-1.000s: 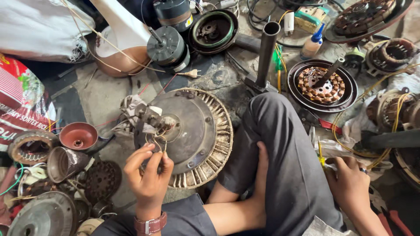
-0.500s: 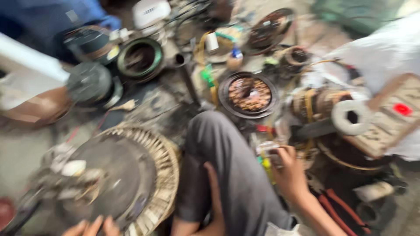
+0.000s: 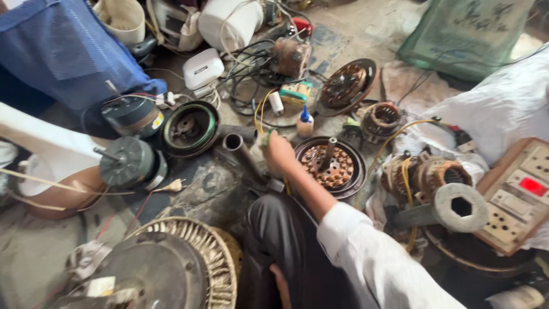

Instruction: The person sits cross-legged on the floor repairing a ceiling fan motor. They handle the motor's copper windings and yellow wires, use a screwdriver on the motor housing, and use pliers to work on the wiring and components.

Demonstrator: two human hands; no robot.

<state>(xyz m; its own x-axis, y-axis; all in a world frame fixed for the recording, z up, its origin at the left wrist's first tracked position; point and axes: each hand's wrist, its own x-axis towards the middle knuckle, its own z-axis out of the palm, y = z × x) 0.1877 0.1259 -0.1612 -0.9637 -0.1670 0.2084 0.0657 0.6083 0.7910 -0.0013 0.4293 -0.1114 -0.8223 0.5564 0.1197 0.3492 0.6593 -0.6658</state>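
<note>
The right hand [image 3: 278, 153] reaches out, closed on a small green piece [image 3: 269, 137] beside the black pipe [image 3: 243, 153]. The left hand is out of view (the big finned motor [image 3: 166, 269] sits untouched, still opened up).

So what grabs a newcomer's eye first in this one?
The right hand reaches across the cluttered floor, closed on something small and green beside the dark metal pipe. Just right of it sits a round stator with copper windings. A big ribbed fan motor housing fills the lower left.
</note>
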